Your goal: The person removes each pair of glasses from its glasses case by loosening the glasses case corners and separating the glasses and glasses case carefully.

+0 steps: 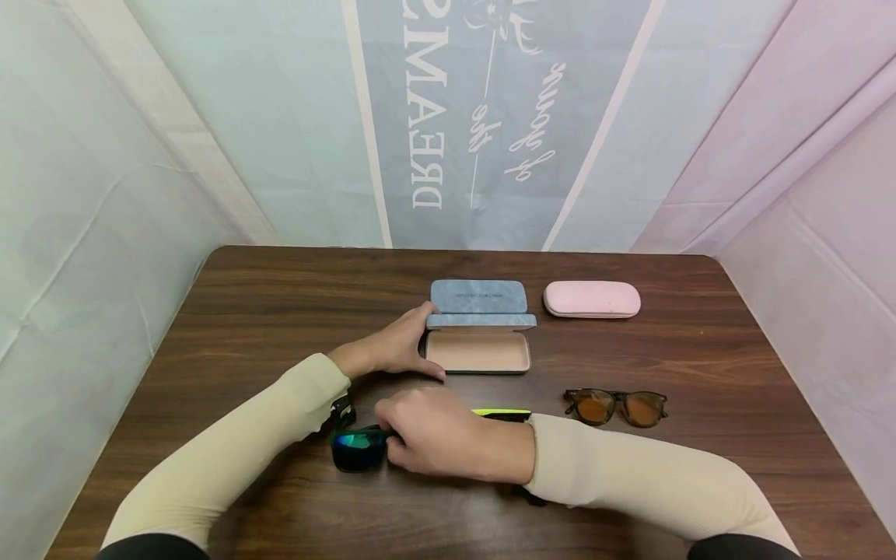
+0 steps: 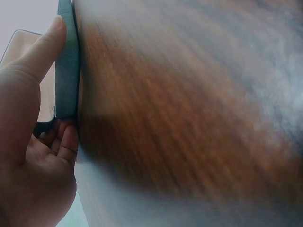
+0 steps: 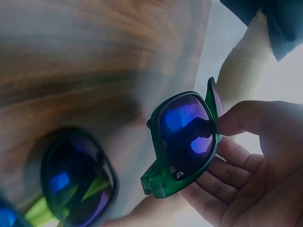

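My left hand [image 1: 400, 342] grips the left end of an open blue glasses case [image 1: 478, 296], its thumb along the front rim and the other fingers at the end and back. The case's beige inside [image 2: 49, 92] shows in the left wrist view. My right hand [image 1: 441, 432] pinches green-framed sunglasses [image 3: 163, 182] with mirrored blue lenses between thumb and fingers, held in front of the case. Under my right wrist lies a second pair of sunglasses [image 1: 500, 411] with yellow-green on its frame, largely hidden by the forearm; its dark lens [image 3: 78, 177] shows in the right wrist view.
A closed pink glasses case [image 1: 592, 299] lies to the right of the blue one. Brown-lensed sunglasses [image 1: 616, 407] rest on the wooden table [image 1: 714, 334] beyond my right forearm. Printed fabric [image 1: 315, 117] hangs behind the table's back edge.
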Demonstrator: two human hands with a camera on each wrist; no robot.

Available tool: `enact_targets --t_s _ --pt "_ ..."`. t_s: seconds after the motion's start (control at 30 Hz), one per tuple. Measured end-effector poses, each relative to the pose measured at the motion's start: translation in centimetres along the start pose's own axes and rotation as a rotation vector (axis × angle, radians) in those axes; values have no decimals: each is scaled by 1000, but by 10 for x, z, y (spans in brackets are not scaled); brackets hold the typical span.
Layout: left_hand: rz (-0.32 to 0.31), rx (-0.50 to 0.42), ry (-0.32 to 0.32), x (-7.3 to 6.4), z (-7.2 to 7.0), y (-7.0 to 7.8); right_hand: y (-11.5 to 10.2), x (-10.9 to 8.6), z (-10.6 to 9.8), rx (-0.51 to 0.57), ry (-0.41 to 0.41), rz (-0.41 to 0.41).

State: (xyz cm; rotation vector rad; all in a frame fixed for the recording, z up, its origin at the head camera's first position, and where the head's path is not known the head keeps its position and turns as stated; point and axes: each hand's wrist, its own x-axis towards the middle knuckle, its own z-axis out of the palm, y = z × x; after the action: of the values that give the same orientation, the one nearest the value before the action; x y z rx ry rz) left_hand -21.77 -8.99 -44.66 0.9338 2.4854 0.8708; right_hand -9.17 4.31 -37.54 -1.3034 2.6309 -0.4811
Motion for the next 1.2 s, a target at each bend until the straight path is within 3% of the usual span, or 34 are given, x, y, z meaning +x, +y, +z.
enact_targets --t_s 0.37,0.7,1.2 --pt "-17 5 -14 1 0 1 -12 11 16 -18 -21 -16" --pt "-8 0 -8 1 0 -1 -13 17 29 8 -30 -22" --pt "-2 1 -10 1 1 -3 -12 23 46 -52 -57 -4"
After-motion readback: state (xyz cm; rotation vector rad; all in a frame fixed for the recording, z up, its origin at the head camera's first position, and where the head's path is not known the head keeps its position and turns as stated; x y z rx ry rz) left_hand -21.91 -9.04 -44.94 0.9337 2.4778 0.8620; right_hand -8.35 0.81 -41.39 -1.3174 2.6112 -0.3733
